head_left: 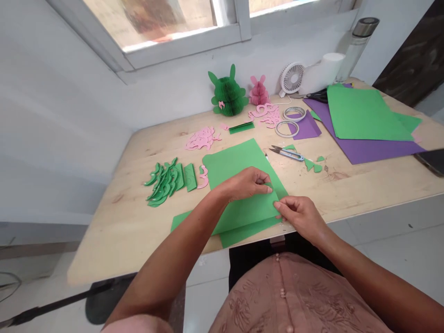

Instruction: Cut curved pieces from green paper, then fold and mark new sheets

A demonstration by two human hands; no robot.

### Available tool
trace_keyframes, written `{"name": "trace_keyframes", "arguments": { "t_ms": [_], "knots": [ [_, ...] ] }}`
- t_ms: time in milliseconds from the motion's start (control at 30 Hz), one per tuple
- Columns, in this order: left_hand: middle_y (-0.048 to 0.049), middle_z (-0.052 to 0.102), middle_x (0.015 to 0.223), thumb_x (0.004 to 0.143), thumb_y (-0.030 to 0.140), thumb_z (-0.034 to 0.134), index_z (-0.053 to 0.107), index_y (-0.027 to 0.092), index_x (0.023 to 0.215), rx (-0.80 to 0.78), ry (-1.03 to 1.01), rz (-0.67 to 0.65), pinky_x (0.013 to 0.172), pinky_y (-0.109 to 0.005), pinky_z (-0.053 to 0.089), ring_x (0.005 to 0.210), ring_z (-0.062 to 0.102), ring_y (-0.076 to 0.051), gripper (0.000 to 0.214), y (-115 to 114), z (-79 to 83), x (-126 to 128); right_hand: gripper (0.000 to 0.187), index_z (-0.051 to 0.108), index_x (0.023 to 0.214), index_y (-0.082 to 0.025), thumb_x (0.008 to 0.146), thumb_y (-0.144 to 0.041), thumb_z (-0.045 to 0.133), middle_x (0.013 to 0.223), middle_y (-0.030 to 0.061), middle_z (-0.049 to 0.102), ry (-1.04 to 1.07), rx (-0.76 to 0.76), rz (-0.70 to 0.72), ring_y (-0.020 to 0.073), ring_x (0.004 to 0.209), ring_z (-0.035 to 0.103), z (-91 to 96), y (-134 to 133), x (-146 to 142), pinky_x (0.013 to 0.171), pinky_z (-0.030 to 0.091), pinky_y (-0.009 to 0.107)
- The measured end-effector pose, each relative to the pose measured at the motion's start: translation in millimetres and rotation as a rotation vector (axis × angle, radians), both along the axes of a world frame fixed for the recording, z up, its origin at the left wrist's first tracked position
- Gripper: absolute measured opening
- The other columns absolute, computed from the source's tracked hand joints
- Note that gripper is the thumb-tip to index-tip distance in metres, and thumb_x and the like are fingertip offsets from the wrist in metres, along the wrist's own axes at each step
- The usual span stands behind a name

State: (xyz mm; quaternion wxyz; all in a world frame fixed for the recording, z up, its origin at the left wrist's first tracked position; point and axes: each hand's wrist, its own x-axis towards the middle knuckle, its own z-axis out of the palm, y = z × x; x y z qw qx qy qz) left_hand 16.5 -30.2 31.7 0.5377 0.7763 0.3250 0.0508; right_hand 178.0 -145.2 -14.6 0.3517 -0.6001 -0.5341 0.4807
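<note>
A large sheet of green paper (239,159) lies in front of me, its near part folded over on itself or layered, with more green paper (239,235) showing beneath along the table's front edge. My left hand (249,182) reaches across it, thumb and fingers pinched at the paper's right edge. Lower down, my right hand (301,213) pinches the near right corner between thumb and finger. The thread snips (287,153) lie just beyond the sheet on the right, beside green paper scraps (314,165). Exactly how the layers meet under my fingers is hidden.
Stacked green cutouts (166,182) and pink cutouts (203,138) lie left. Behind stand green (229,95) and pink (259,91) honeycomb paper figures. Tape rolls (287,129), a small fan (292,78), purple paper (367,150), a bottle (357,48) and a phone (432,162) are right.
</note>
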Motion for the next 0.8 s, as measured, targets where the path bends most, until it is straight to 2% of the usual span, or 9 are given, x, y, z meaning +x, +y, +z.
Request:
{"name": "trace_keyframes", "arguments": {
  "t_ms": [67, 133, 233, 333, 433, 533, 667, 800],
  "knots": [
    [0.0035, 0.054, 0.061, 0.078, 0.034, 0.059, 0.062, 0.016, 0.074, 0.179, 0.040, 0.105, 0.054, -0.023, 0.036, 0.058, 0.048, -0.010, 0.019, -11, -0.2, -2, 0.038, 0.050, 0.055, -0.020, 0.081, -0.048, 0.053, 0.047, -0.0039, 0.045, 0.006, -0.012, -0.017, 0.0109, 0.047, 0.044, -2.2, 2, 0, 0.047, 0.036, 0.023],
    [-0.0022, 0.066, 0.083, 0.081, 0.028, 0.058, 0.064, 0.016, 0.092, 0.443, 0.075, 0.287, 0.068, -0.028, 0.045, 0.077, 0.058, -0.016, 0.018, -31, -1.9, -6, 0.039, 0.046, 0.054, -0.020, 0.080, -0.048, 0.053, 0.046, -0.0044, 0.042, 0.021, -0.021, -0.028, 0.0121, 0.048, 0.048, -4.0, 4, -2, 0.049, 0.038, 0.024],
    [-0.0089, 0.066, 0.103, 0.088, 0.023, 0.051, 0.061, 0.015, 0.106, 0.856, 0.036, 0.494, 0.085, -0.037, 0.046, 0.099, 0.058, -0.022, 0.022, -76, -11.8, -18, 0.039, 0.042, 0.052, -0.021, 0.081, -0.046, 0.053, 0.046, -0.0057, 0.034, 0.040, -0.013, -0.016, 0.0124, 0.049, 0.047, -5.9, 5, -7, 0.052, 0.040, 0.024],
    [-0.0108, 0.066, 0.108, 0.085, 0.012, 0.052, 0.058, 0.015, 0.109, 1.079, -0.007, 0.558, 0.094, -0.042, 0.043, 0.113, 0.055, -0.024, 0.025, -125, -31.0, -33, 0.040, 0.038, 0.051, -0.022, 0.083, -0.044, 0.050, 0.048, -0.0056, 0.032, 0.005, 0.020, 0.032, 0.0115, 0.049, 0.043, -6.4, 2, -17, 0.052, 0.038, 0.024],
    [-0.0123, 0.066, 0.113, 0.083, 0.006, 0.053, 0.056, 0.014, 0.113, 1.163, 0.048, 0.587, 0.101, -0.047, 0.039, 0.121, 0.051, -0.026, 0.032, -164, -53.1, -42, 0.039, 0.038, 0.052, -0.021, 0.085, -0.041, 0.047, 0.049, -0.0053, 0.035, -0.142, 0.081, 0.063, 0.0100, 0.048, 0.038, -5.5, -3, -31, 0.049, 0.029, 0.023],
    [-0.0135, 0.064, 0.119, 0.084, 0.008, 0.050, 0.053, 0.013, 0.120, 1.171, 0.108, 0.594, 0.106, -0.051, 0.034, 0.128, 0.045, -0.027, 0.036, -185, -71.6, -43, 0.040, 0.035, 0.052, -0.020, 0.086, -0.038, 0.045, 0.049, -0.0054, 0.031, -0.311, 0.186, 0.055, 0.0094, 0.048, 0.030, -4.8, -8, -43, 0.048, 0.022, 0.025],
    [-0.0140, 0.061, 0.125, 0.087, 0.014, 0.048, 0.053, 0.013, 0.121, 1.142, 0.144, 0.608, 0.111, -0.053, 0.026, 0.133, 0.040, -0.026, 0.035, -192, -88.1, -34, 0.039, 0.036, 0.051, -0.020, 0.086, -0.037, 0.043, 0.049, -0.0050, 0.030, -0.481, 0.275, 0.049, 0.0100, 0.049, 0.029, -6.5, -11, -51, 0.051, 0.021, 0.025],
    [-0.0120, 0.060, 0.127, 0.088, 0.017, 0.046, 0.057, 0.014, 0.115, 1.120, 0.141, 0.613, 0.114, -0.054, 0.019, 0.133, 0.039, -0.025, 0.030, -190, -97.9, -26, 0.040, 0.038, 0.051, -0.020, 0.086, -0.039, 0.042, 0.048, -0.0048, 0.030, -0.540, 0.265, 0.041, 0.0102, 0.048, 0.029, -7.9, -11, -52, 0.051, 0.020, 0.026]
  ]
}}
